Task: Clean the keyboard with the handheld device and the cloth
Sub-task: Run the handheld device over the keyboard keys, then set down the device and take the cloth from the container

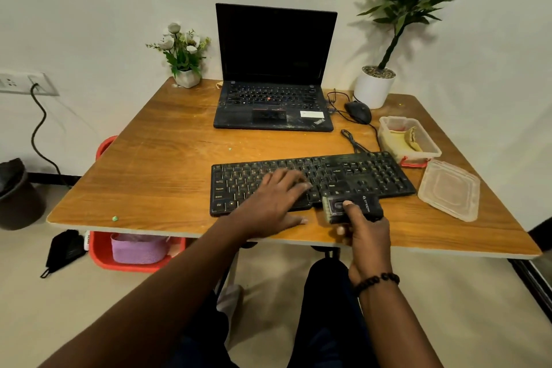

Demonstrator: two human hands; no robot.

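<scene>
Both hands busy: my left hand (273,203) lies flat, steadying the dusty black keyboard (310,181), my right hand (363,230) grasping the black handheld cleaner (352,207), which I should sweep slowly along each row.

On the table (155,140), the keyboard (313,181) lies near the front edge, with the laptop (273,104) behind it. A flower pot (186,76) stands at the back left corner, a plant pot (373,88) at the back right. The mouse (357,111) sits right of the laptop. A tub (407,139) with a cloth (401,142) in it sits behind the keyboard's right end, its lid (448,188) in front of it. The left hand (274,203) rests on the keyboard; the right hand (363,228) holds the device (352,206) at its front edge. A basket (131,248) sits under the table, a bin (18,194) on the floor to the left.
</scene>
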